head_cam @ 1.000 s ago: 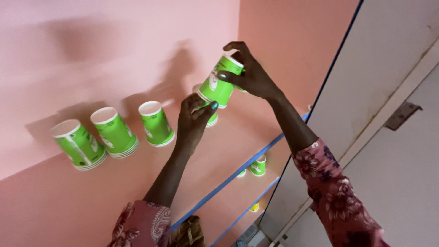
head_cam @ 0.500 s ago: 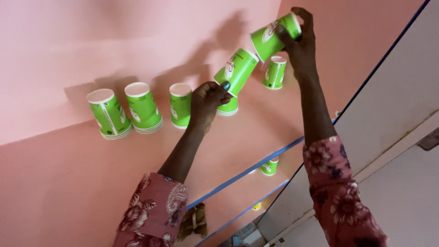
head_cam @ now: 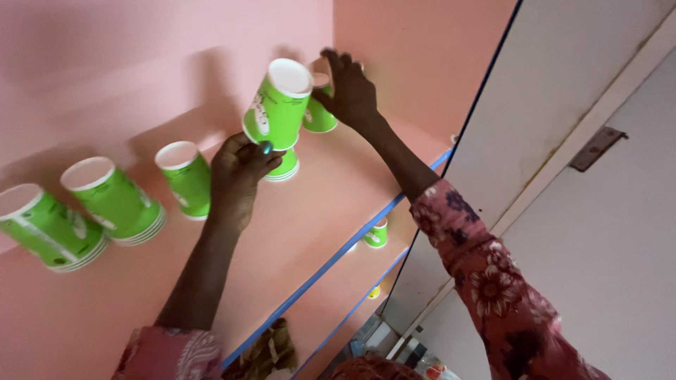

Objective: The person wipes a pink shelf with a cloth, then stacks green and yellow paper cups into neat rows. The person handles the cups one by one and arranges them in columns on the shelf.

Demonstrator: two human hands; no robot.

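- Fingers of the left hand (head_cam: 239, 169) wrap the lower part of a green paper cup (head_cam: 279, 104), holding it tilted in the air above the pink shelf (head_cam: 310, 211), its white rim pointing up and to the right.
- Fingers of the right hand (head_cam: 350, 91) close round the top of a second green cup (head_cam: 320, 116) at the back corner of the shelf; its base seems to rest on the shelf, though the hand hides much of it.
- Just under the lifted cup stands a short stack of green cups (head_cam: 285, 167), touching or nearly touching the left hand's knuckles.
- To the left, well apart from each other, stand a single cup (head_cam: 184, 179) and two more stacks (head_cam: 113, 200) (head_cam: 46, 225).
- Judged from the grip, a light squeeze low on the wall suits thin paper; pressing harder would likely dent it.
- Keeping the lifted cup clear of the stack beneath seems wise, as a nudge could tip it.
- On a lower shelf sits a small green cup (head_cam: 377, 233).
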